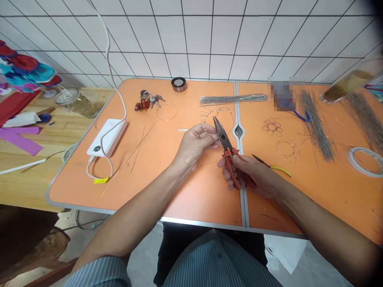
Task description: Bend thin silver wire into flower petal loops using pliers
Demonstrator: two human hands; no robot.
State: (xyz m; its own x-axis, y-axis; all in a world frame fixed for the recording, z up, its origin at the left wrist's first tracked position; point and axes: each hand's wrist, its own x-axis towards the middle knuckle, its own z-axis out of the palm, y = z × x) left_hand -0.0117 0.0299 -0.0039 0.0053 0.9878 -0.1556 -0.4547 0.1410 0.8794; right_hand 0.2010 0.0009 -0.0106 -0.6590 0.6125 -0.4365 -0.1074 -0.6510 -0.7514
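Red-handled long-nose pliers (pixel 226 146) at frame centre, right hand (pixel 254 172) wrapped round the grips; left hand (pixel 194 144) pinches looped wire (pixel 223 109) beside the nose. Probably mid loop-bending; next bend calls for steady left pinch.

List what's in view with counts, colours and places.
table: one, orange, centre
pliers: one, red handles, centre
looped wire: one, metallic, centre
large wire bundles: three, grey, back and right
wire flower: one, coppery, right
tape roll: one, black, back
keys: one bunch, silvery, back left
corded box: one, white, left
large ring: one, white, far right
small tool: one, yellow handle, right
glass jar: one, clear, left
tiles: many, white, back
left hand: one, at looped wire
right hand: one, around pliers
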